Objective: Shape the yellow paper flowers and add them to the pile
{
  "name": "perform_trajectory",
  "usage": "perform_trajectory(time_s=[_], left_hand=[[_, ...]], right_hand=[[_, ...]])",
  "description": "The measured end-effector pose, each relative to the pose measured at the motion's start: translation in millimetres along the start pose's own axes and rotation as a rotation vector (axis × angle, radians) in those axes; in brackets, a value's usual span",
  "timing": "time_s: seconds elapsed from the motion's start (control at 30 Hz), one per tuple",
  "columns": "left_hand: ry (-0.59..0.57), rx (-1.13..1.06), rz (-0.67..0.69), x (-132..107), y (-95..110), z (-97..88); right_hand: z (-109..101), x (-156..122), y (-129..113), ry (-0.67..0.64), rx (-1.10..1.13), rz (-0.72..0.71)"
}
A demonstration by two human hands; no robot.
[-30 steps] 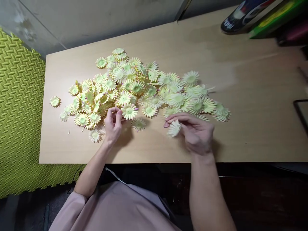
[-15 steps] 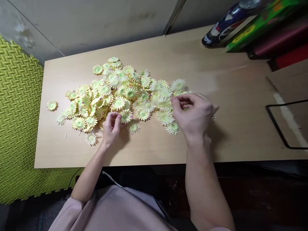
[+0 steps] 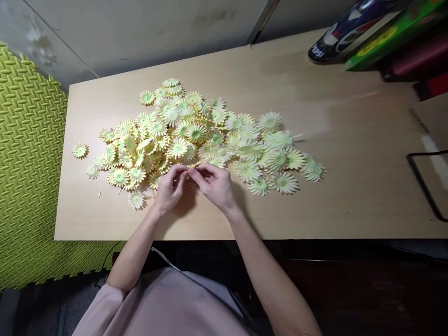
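Observation:
At the front of a wide heap of pale yellow artificial flower heads (image 3: 177, 147), my two hands meet fingertip to fingertip. My left hand (image 3: 169, 190) is closed in a pinch on one flower head (image 3: 193, 165), seen nearly edge-on as a thin yellow strip. From the other side, the thumb and fingers of my right hand (image 3: 217, 187) pinch the same flower head. Most of it is hidden by the fingers. Some flower heads in the heap have purple petal tips; paler ones spread to the right.
The heap lies on a light wooden table (image 3: 336, 196). A Pepsi bottle (image 3: 345, 35) stands at the back right beside a green box (image 3: 388, 39). At the right edge is a black wire frame (image 3: 422, 184). Green foam matting (image 3: 31, 177) borders the left side.
My right hand has come left from over the paler flower heads to meet my left hand. The flower head at my left fingertips has turned from face-up to nearly edge-on.

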State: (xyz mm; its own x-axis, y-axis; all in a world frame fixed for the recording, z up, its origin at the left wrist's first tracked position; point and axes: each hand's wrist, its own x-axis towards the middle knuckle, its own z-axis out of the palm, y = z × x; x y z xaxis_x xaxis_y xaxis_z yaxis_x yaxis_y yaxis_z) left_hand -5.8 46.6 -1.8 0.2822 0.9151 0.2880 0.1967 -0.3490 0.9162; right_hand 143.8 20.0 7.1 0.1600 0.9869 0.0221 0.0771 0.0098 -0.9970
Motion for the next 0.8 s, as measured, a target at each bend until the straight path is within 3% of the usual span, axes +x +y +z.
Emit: perform_trajectory(time_s=[0.17, 0.4, 0.57, 0.7, 0.8], left_hand=[[0.000, -0.094, -0.087, -0.9, 7.5, 1.1], [0.114, -0.247, -0.259, 2.2, 16.9, 1.1], [0.133, -0.517, -0.422, 4.0, 11.6, -1.8], [0.146, -0.611, -0.464, 5.6, 6.7, -3.6], [0.199, -0.635, -0.476, 6.0, 4.8, -4.4]], right_hand=[[-3.1, -2.7, -1.3, 0.000, 0.024, -0.011], [-5.7, -9.3, 5.8, -0.063, -0.060, -0.101], [-9.3, -15.4, 5.3, -0.066, -0.139, -0.206], [-22.1, -21.3, -1.4, -0.065, -0.073, -0.194], [-42.9, -22.7, -7.1, 0.022, -0.050, -0.180]])
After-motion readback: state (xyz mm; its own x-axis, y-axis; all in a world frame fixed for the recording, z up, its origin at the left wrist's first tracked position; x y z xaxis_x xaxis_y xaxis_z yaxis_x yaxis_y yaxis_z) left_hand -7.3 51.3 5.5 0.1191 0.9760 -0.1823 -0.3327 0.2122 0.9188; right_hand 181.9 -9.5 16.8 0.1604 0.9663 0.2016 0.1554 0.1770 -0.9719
